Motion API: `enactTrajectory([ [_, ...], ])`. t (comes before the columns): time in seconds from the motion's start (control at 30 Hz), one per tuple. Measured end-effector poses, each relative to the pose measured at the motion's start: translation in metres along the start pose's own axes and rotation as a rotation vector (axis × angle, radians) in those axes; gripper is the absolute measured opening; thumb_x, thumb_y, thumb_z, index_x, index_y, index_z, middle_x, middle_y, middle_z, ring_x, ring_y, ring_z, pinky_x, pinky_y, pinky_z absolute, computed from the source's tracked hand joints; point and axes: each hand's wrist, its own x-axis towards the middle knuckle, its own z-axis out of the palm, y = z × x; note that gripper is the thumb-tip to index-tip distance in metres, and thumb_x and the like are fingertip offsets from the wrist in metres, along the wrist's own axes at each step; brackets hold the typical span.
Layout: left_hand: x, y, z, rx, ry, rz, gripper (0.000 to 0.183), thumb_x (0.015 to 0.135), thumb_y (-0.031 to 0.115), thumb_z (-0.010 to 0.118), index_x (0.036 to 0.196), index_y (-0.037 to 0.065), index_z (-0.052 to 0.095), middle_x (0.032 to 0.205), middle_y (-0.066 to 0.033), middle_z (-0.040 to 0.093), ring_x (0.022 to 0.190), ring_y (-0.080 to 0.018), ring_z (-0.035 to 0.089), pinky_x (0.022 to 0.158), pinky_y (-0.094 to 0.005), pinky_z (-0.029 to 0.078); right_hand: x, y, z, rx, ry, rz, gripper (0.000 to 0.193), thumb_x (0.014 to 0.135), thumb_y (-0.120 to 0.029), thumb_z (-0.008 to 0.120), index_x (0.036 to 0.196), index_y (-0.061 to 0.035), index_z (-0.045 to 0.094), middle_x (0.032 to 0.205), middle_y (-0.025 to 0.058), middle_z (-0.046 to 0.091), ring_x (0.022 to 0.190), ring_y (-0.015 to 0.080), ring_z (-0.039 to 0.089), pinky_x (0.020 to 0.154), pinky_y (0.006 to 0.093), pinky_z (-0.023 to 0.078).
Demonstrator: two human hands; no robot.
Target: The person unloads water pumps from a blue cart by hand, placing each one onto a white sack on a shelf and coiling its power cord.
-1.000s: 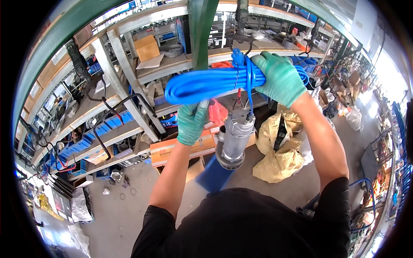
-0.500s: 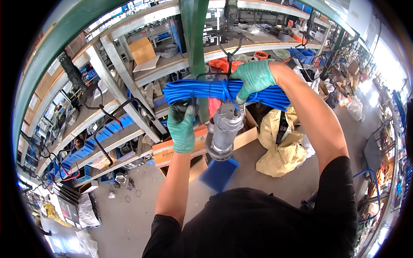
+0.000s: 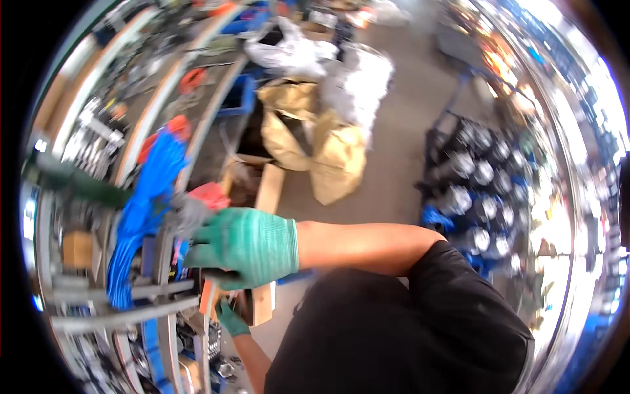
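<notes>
My right hand (image 3: 246, 249), in a green glove, reaches left across the middle with its fingers loosely stretched and nothing visible in them. Just beyond the fingers is the grey metal pump (image 3: 186, 217), blurred and partly covered by the hand. The coiled bundle of blue cable (image 3: 147, 197) hangs beside the pump, apart from both hands. Lower down, my left hand (image 3: 231, 320), also gloved in green, is by an open cardboard box (image 3: 264, 303). Its fingers are small and smeared, so their grip is unclear.
Metal shelving (image 3: 131, 322) with parts fills the left side, with a green post (image 3: 79, 180) by the cable. A yellow sack (image 3: 338, 157) and white bags (image 3: 357, 85) lie on the floor ahead. On the right stand several dark cylindrical parts with silvery ends (image 3: 482, 174).
The view has swung to the right. Both hands have let go of the blue cable bundle; the right has come down past the pump, the left toward the cardboard box.
</notes>
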Motion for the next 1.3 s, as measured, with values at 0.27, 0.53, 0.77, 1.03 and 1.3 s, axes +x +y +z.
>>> enactTrajectory([
  [0.27,-0.056,-0.183,-0.143,0.128,-0.123,-0.631,0.021,0.093,0.02,0.07,0.112,0.014,0.064,0.101,-0.0068,0.066,0.094,-0.0312,0.066,0.083,-0.051,0.058,-0.479,0.138,0.012,0.019,-0.114,1.552,0.042,0.094,-0.028,0.062,0.133,-0.0133,0.068,0.128,0.0151,0.07,0.117,0.0343,0.067,0.098,0.0415,0.054],
  [0.53,-0.192,-0.185,-0.078,0.182,-0.107,-0.637,0.022,0.097,0.014,0.065,0.118,0.006,0.063,0.104,-0.0103,0.069,0.089,-0.0287,0.07,0.074,-0.0448,0.059,-0.759,0.051,-0.033,-0.398,-1.394,1.003,0.024,0.093,-0.018,0.062,0.111,-0.0067,0.073,0.097,0.0137,0.074,0.08,0.0283,0.072,0.068,0.042,0.057],
  [0.77,-0.224,-0.159,-0.01,0.457,-0.014,-0.669,0.04,0.095,0.035,0.07,0.124,0.009,0.066,0.106,-0.0059,0.07,0.088,-0.0207,0.068,0.074,-0.0386,0.057,-0.773,0.094,-0.044,0.867,0.29,2.214,0.033,0.097,-0.02,0.059,0.124,-0.0022,0.066,0.101,0.0177,0.071,0.08,0.0256,0.07,0.067,0.0423,0.058],
  [1.03,-0.148,-0.16,0.068,0.747,-0.205,-0.605,0.041,0.095,0.037,0.068,0.119,0.004,0.07,0.1,-0.0092,0.071,0.083,-0.0198,0.068,0.075,-0.0364,0.057,-0.724,0.122,-0.114,0.603,0.448,2.013,0.039,0.099,-0.024,0.062,0.13,-0.0019,0.063,0.098,0.0175,0.068,0.077,0.0231,0.068,0.066,0.0411,0.058],
  [1.3,-0.088,-0.165,0.178,0.848,-0.418,-0.394,0.047,0.092,0.035,0.065,0.125,0.002,0.069,0.103,-0.0128,0.074,0.085,-0.0212,0.069,0.082,-0.0374,0.057,-0.727,0.1,-0.183,0.141,0.027,1.993,0.045,0.097,-0.029,0.065,0.135,-0.0056,0.06,0.101,0.0179,0.07,0.079,0.0245,0.067,0.07,0.04,0.059],
])
